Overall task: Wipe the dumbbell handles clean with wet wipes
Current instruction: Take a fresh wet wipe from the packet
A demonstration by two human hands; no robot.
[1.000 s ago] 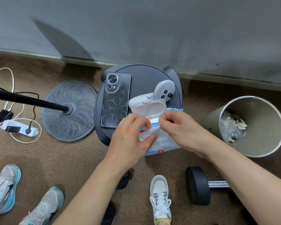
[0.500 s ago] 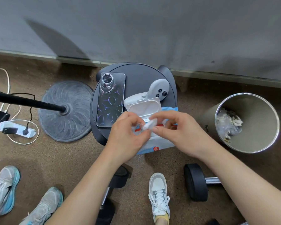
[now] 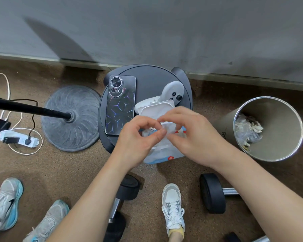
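Three dumbbells are counted on the brown floor, each only partly seen. The first dumbbell lies at 5 o'clock from the stool. Its chrome handle runs along the 9-to-3 line, with one black head at the 9 o'clock end and the other end hidden under the right forearm. The second dumbbell lies at 6 o'clock with its long axis from about 1 to 7 o'clock, partly covered by the left forearm. Of the third dumbbell, at the bottom edge, only a bit of head and handle is shown.

One wet wipes pack is set on the stool and overhangs its 6 o'clock edge. Its white flip lid is opened toward 12 o'clock. A red badge is printed on the pack, but nothing on it can be read.

One white wipe is held at the pack's opening between two hands. It is pinched by the curled thumb and forefinger of the left hand and gripped by the bent fingers of the right hand. The contact is blurred.

Also on the stool are one phone, lying camera-side up, and one white controller. One bin holding crumpled waste stands at 3 o'clock, and the lettering on its wall is too small to be read. One stand base and one power strip are seen at 9 o'clock. Three shoes are counted: one white shoe and two grey-blue shoes.
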